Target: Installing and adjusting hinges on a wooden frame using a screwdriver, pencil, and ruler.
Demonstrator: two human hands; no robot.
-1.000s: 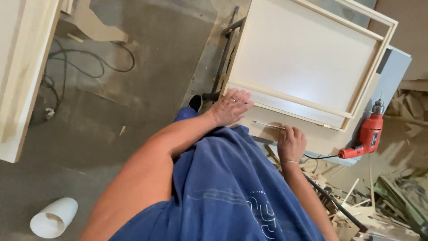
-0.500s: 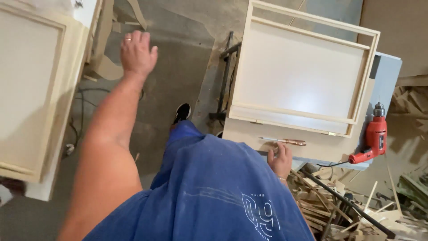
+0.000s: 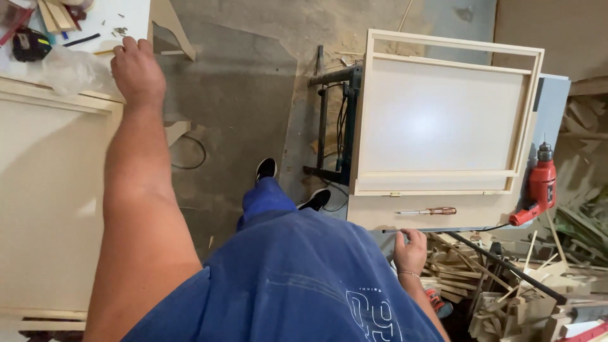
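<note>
- Head view: left hand (image 3: pixel 136 73) has swung from the framed panel (image 3: pixel 443 120) to the far bench (image 3: pixel 126 19), fingers curled, grip unclear.
- Right hand (image 3: pixel 410 250) rests loosely curled at the panel's near edge, below the screwdriver (image 3: pixel 427 211).

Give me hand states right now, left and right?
Left hand: fingers curled on the white worktop, grasp cannot be told.
Right hand: fingers resting on the panel edge, holding nothing.
</note>
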